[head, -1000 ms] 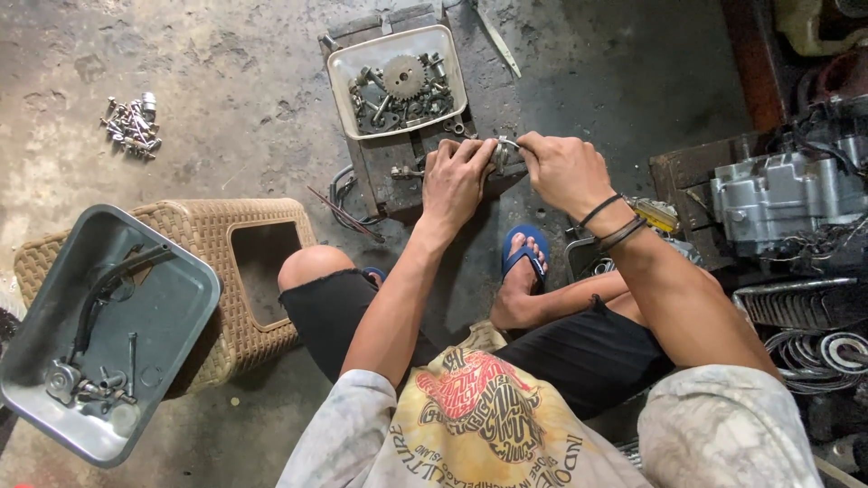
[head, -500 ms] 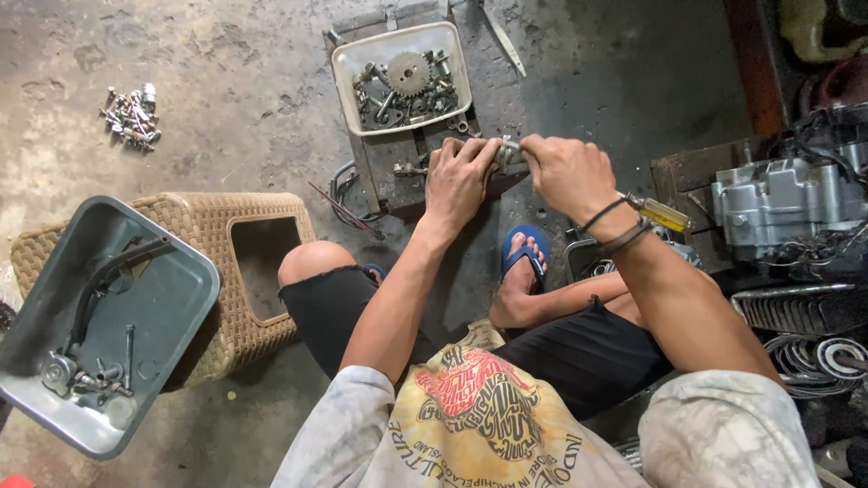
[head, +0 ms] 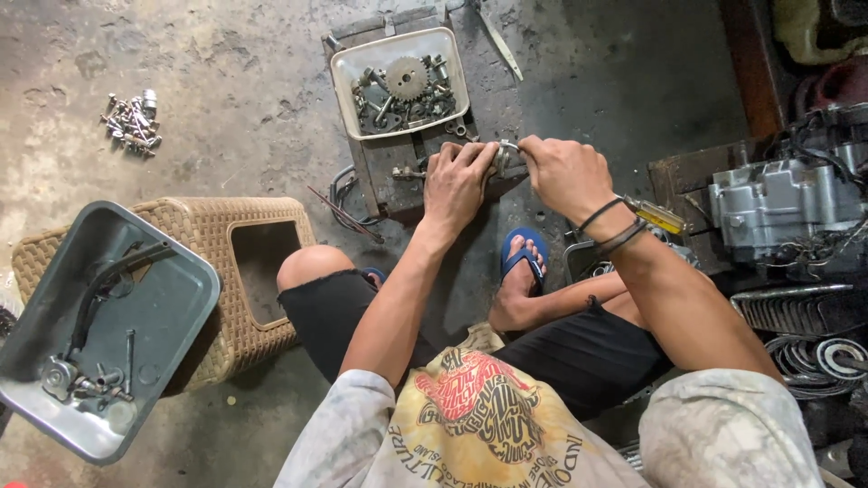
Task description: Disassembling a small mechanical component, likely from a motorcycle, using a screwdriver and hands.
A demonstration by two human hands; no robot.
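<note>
A: Biggest first. Concrete floor, engine at right, wicker stool at left with a grey tray resting on it, lever and bolts inside.

B: Middle?

A: Dark metal plate on the floor, white tray on its far end with a sprocket and small hardware. Loose bolt pile sits well apart, far left.

B: Hands?

A: Both meet at the plate's near edge. Left hand has its fingers curled down onto a small metal part. Right hand is fisted, fingers closed on the same part from the other side. Part is mostly hidden, can't say what it is.

B: Risks?

A: My guess: the part is small and probably oily, so a slip could drop it onto the floor. The blue sandal and bare toes are just below the hands, so anything that falls or springs loose may hit the foot.
</note>
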